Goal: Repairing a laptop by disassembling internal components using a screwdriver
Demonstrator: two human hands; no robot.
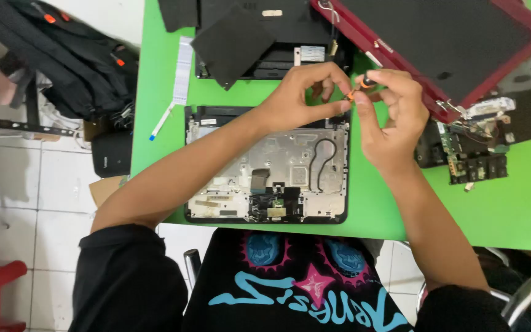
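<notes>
1. Left hand (299, 95): we find it raised over the far edge of the open laptop base, fingers curled together, thumb and forefinger pinching the lower end of the screwdriver.
2. Right hand (388, 117): we find it opposite the left, fingertips closed on the upper end of the same screwdriver, palm turned toward the left hand.
3. Screwdriver (359, 87): small, with an orange and black handle, held between both hands just above the top right corner of the base. We cannot make out its tip.
4. Base (265, 166): a black laptop shell lying flat on the table directly in front of us, its silver inner plate exposed, a looped black cable on its right half, dark parts along the near edge.
5. Table (523, 203): bright green, carrying everything listed here.
6. Lid (444, 37): a red-framed screen panel, dark face up, lying tilted at the far right, just beside the right hand.
7. Circuit board (471, 150): green and black, under the near corner of the lid.
8. Black covers (235, 40): flat panels and a second dark chassis at the far edge, beyond the base.
9. Ribbon cable (181, 71): white, flat, left of the covers, with a blue tip.
10. Backpack (62, 55): black, off the table to the left.
</notes>
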